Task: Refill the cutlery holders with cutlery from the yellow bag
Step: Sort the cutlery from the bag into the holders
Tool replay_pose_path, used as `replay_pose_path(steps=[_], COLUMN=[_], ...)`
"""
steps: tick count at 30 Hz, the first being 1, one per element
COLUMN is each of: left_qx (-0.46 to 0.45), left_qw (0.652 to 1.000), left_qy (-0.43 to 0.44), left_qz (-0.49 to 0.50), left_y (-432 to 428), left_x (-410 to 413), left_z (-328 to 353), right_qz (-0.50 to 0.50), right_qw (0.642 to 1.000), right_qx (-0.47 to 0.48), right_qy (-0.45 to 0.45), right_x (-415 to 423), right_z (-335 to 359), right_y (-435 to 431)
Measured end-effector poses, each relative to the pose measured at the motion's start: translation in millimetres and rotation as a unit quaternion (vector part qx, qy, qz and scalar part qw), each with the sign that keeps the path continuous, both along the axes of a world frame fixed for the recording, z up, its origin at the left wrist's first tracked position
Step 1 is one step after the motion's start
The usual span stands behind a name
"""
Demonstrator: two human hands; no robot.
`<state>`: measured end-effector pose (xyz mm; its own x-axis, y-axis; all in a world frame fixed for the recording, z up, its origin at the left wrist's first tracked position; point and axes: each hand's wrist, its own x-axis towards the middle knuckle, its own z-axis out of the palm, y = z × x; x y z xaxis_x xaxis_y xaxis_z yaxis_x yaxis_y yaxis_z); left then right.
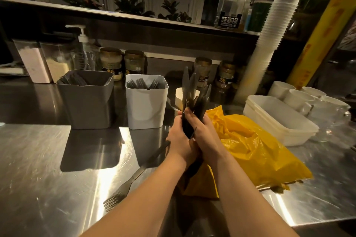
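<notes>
Both my hands clasp one bundle of dark plastic knives (189, 90), blades pointing up, above the steel counter. My left hand (178, 140) wraps the handles from the left and my right hand (202, 132) from the right. The crumpled yellow bag (250, 152) lies just right of my hands. A grey holder (86, 102) with dark cutlery stands at the left. Beside it is a white holder (146, 106) filled with dark forks. A third small white holder (180, 96) is partly hidden behind the knives. Loose dark forks (133, 179) lie on the counter by my left forearm.
White tubs (279, 119) and white mugs (300, 96) sit at the right. A tall stack of paper cups (269, 44) and a yellow roll (319, 40) lean behind them. Jars (133, 63), a pump bottle (84, 52) and powder containers (38, 61) line the back.
</notes>
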<state>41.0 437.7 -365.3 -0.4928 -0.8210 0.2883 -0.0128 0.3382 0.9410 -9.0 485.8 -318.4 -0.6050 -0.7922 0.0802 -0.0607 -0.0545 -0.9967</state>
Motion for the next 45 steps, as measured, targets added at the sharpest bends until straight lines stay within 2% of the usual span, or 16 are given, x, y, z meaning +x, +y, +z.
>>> replay_pose_path(steps=[1, 5, 15, 19, 21, 22, 24, 27, 29, 33, 34, 36, 38, 39, 42, 45], left_qx=[-0.035, 0.047, -0.109, -0.133, -0.101, -0.085, -0.06, -0.032, -0.023, 0.013, 0.024, 0.043, 0.05, 0.05, 0.05, 0.033], left_qw=[0.999, 0.997, 0.986, 0.988, 0.993, 0.995, 0.997, 0.998, 0.998, 0.998, 0.998, 0.997, 0.996, 0.996, 0.995, 0.995], left_qy=[-0.029, 0.025, 0.054, 0.042, 0.045, 0.041, 0.05, 0.053, 0.055, 0.056, 0.056, 0.057, 0.055, 0.055, 0.05, 0.041], left_qz=[0.02, -0.049, -0.118, -0.061, -0.03, -0.025, -0.011, 0.021, 0.027, 0.033, 0.034, 0.035, 0.039, 0.045, 0.067, 0.083], left_y=[-1.8, -5.5, -10.9, -32.8, -51.4, -61.5, -80.9, -102.2, -112.8, -129.1, -131.7, -137.5, -143.7, -145.9, -147.3, -144.5], left_x=[0.0, 3.7, 1.5, 16.1, 35.5, 47.1, 70.1, 104.0, 123.7, 153.2, 158.2, 166.0, 171.1, 172.5, 173.6, 173.2], left_z=[0.9, 4.7, 34.3, 50.5, 58.9, 62.5, 69.3, 70.1, 64.5, 45.3, 39.9, 31.9, 28.1, 27.6, 27.5, 26.0], right_qz=[0.009, 0.014, -0.006, 0.036, 0.0, -0.013, 0.057, 0.213, 0.237, 0.277, 0.277, 0.233, 0.151, 0.104, -0.021, -0.11], right_qw=[1.0, 1.0, 0.993, 0.984, 0.984, 0.98, 0.934, 0.79, 0.73, 0.675, 0.699, 0.804, 0.918, 0.953, 0.979, 0.978], right_qx=[0.009, -0.002, -0.12, -0.176, -0.171, -0.134, -0.005, 0.149, 0.172, 0.206, 0.209, 0.183, 0.09, 0.029, -0.086, -0.113], right_qy=[0.013, 0.021, -0.003, -0.006, 0.057, 0.147, 0.353, 0.555, 0.617, 0.652, 0.625, 0.515, 0.357, 0.284, 0.182, 0.137], right_x=[-0.8, -5.3, -12.4, -6.6, -1.6, 4.5, 22.5, 56.8, 69.8, 74.9, 73.0, 62.7, 46.1, 37.9, 20.7, 11.6], right_z=[0.7, 3.9, 7.5, 26.9, 30.2, 29.0, 17.7, -20.8, -35.5, -23.9, -18.8, -6.3, 10.9, 22.7, 63.4, 93.5], right_y=[0.2, 3.8, 20.7, 24.0, 26.3, 26.5, 23.8, 9.0, -1.3, -12.3, -12.7, -14.1, -20.4, -26.8, -63.4, -109.0])
